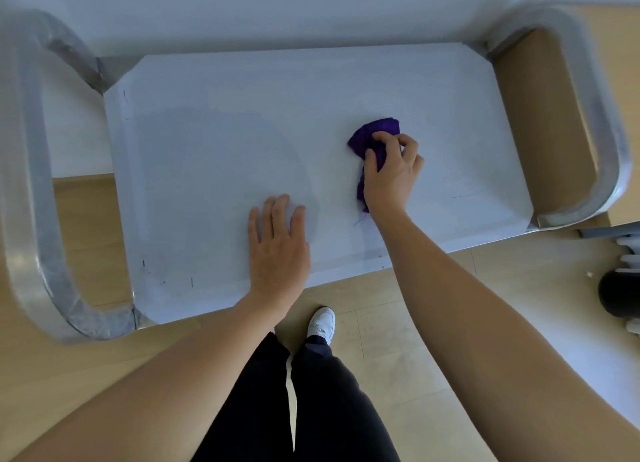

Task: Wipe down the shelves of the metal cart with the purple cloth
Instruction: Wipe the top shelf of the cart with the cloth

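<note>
The metal cart's top shelf [214, 143] is a pale flat steel sheet that fills the middle of the view. A bunched purple cloth [375, 134] lies on its right half. My right hand [391, 174] grips the cloth from above, fingers curled into it, and holds it down on the shelf. My left hand [278, 243] lies flat with straight fingers near the shelf's front edge, to the left of the cloth. The lower shelves are hidden under the top one.
Curved metal handles rise at the cart's left end [27, 184] and right end [588, 115]. A white wall runs behind the cart. Wooden floor and my white shoe [322, 323] are in front. A black and white object [620, 288] stands at the right edge.
</note>
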Demonstrator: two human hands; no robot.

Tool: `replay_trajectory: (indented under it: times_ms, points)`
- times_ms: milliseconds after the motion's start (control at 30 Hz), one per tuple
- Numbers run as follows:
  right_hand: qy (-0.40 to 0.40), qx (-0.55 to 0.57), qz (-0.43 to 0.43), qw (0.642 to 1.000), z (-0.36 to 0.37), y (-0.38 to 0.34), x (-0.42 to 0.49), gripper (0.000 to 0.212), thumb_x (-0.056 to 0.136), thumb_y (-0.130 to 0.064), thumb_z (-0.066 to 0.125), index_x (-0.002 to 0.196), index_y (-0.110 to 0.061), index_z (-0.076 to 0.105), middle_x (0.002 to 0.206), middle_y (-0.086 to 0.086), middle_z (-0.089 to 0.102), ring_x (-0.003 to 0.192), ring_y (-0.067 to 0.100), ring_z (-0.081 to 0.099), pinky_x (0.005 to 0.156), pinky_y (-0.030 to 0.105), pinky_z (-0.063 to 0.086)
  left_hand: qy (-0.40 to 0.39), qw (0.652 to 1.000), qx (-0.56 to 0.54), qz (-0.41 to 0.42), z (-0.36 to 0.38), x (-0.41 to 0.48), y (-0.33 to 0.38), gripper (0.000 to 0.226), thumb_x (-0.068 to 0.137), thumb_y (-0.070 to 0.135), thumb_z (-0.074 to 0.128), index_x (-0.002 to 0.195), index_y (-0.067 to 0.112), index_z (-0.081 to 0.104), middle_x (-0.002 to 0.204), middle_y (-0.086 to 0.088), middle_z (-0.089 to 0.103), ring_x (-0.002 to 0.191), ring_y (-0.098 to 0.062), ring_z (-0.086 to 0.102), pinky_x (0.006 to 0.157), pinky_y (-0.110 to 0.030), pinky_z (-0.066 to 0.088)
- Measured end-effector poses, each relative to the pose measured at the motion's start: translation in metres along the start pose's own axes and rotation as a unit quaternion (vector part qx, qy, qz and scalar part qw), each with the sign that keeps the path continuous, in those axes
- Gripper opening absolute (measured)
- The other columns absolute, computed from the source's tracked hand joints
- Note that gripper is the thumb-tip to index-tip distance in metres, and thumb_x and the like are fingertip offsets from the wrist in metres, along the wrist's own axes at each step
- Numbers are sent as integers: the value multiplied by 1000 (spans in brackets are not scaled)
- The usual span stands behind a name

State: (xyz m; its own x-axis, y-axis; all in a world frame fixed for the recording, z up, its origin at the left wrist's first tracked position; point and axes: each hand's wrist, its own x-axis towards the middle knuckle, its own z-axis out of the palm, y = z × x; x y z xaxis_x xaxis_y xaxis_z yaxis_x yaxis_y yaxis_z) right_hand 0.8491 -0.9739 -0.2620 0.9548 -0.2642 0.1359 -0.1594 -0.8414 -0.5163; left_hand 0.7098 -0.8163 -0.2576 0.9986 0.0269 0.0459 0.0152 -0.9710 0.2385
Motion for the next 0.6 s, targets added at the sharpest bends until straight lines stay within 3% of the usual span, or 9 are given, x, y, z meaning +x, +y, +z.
replay_trajectory:
  times_ms: [167, 300, 433, 500, 600]
  points:
    - [8, 12, -27, 1000, 0, 3, 0, 26, 91, -21, 57, 116, -25, 63, 126, 3, 47, 109, 27, 41, 90, 27, 39, 9, 999, -44, -29, 6, 46, 16, 45, 89, 10, 43, 134, 7, 48, 147, -15, 42, 140, -31, 35, 116, -50, 27]
    - [9, 7, -69, 998, 1, 16, 19, 24, 92, -18, 56, 115, -22, 63, 126, 5, 47, 107, 28, 41, 91, 29, 41, 9, 999, -21, -34, 20, 47, 17, 45, 93, 14, 36, 136, 5, 45, 149, -18, 39, 143, -32, 30, 117, -50, 24]
    - [59, 18, 22, 998, 16, 3, 45, 27, 87, -13, 57, 112, -20, 65, 123, 7, 51, 100, 31, 46, 89, 30, 37, 16, 999, -7, -32, 23, 47, 20, 46, 92, 14, 35, 136, 3, 46, 149, -19, 39, 143, -33, 31, 116, -51, 25]
    - [45, 52, -34, 997, 32, -26, 40, 27, 81, -10, 60, 106, -17, 68, 117, 12, 56, 95, 36, 49, 89, 37, 40, 18, 999, -1, -36, 23, 49, 20, 47, 92, 13, 35, 136, 3, 46, 148, -19, 40, 142, -33, 32, 116, -52, 26]
    - [-57, 76, -209, 973, 54, -72, 10, 25, 82, -8, 62, 104, -17, 70, 116, 10, 57, 97, 34, 49, 87, 37, 44, 24, 999, 5, -40, 22, 47, 20, 47, 91, 13, 38, 136, 0, 44, 147, -20, 42, 141, -32, 34, 116, -51, 27]
